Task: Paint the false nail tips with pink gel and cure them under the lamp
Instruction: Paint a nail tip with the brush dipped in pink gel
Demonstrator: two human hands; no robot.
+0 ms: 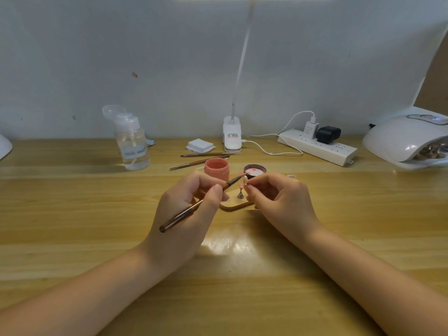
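Obs: left hand pinches the brush between thumb and forefinger, fingers curled round the shaft. Brush long axis runs from the butt, low and outward of that grip, up and inward to the bristle tip, which sits just short of the right hand's fingertips

Right hand pinches a nail tip on its small stand; fingers together on it. Exact contact too small to resolve

Key relation: nail tip lies straight ahead of the bristles along the brush axis, right of the left grip, nearly touching. Open pink gel jar just beyond the left grip; its lid beyond the right

Curing lamp far out past the right hand, so that hand is nearer for the transfer
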